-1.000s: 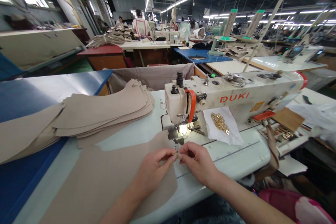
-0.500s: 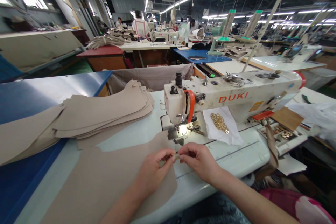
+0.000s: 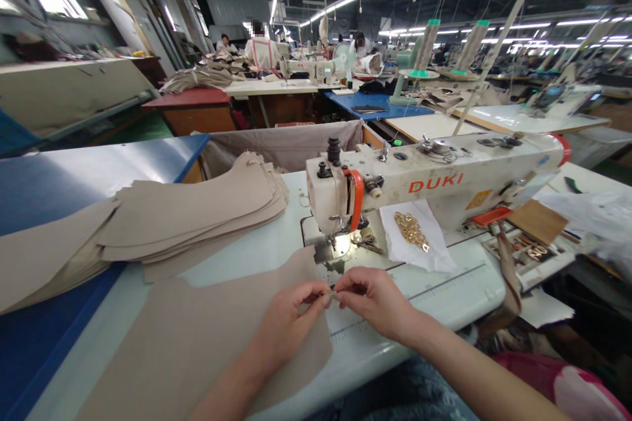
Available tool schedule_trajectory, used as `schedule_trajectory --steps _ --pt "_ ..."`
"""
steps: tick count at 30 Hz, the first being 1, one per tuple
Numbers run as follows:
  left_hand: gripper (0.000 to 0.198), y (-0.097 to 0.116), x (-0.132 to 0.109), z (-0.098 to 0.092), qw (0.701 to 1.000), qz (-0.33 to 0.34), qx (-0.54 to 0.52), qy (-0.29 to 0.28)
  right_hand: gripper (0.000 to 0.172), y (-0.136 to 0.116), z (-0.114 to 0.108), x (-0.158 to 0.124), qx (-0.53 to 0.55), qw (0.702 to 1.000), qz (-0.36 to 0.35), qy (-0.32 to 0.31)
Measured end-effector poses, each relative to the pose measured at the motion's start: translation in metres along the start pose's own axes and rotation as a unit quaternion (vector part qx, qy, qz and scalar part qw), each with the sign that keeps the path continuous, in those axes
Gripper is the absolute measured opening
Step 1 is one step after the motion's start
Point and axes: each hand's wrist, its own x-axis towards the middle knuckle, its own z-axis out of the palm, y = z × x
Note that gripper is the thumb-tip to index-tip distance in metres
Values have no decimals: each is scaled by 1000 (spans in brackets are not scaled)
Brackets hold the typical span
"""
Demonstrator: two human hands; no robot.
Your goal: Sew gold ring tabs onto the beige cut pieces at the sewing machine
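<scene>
My left hand [image 3: 292,317] pinches a small gold-coloured piece [image 3: 330,294] between thumb and fingertips. From the other side my right hand [image 3: 371,299] pinches the same piece; its exact shape is mostly hidden by the fingers. Both hands are just in front of the sewing machine [image 3: 434,174], near its lit needle plate [image 3: 340,247]. Under my left hand and forearm lies a flat beige panel [image 3: 207,329] on the pale machine table [image 3: 207,271]. A heap of gold metal rings [image 3: 411,230] rests on a white sheet [image 3: 439,256] beneath the machine arm.
A stack of beige panels [image 3: 192,210] lies on the left, partly over a blue table [image 3: 29,191]. At the right is a parts tray [image 3: 526,253] with a brown strap [image 3: 508,270] hanging by it. Several people work at machines farther back.
Both hands stay in nearly the same place, still pinching the small piece. It has turned slightly and less of it shows between the fingertips. The whole view has shifted a little.
</scene>
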Motion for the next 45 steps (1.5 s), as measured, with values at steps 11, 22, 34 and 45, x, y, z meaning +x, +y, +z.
schedule_trajectory --steps 11,22,34,45 --pt "22 -1 3 1 996 -78 -30 -5 10 8 10 -6 -39 996 -12 83" --pt "46 -39 7 -15 945 92 305 76 12 12 -1 -5 79 995 63 24" --pt "45 -35 -8 9 954 79 271 99 18 6 17 58 31 979 196 -50" --pt "26 -20 22 3 885 264 348 160 24 1 14 69 -73 976 190 -80"
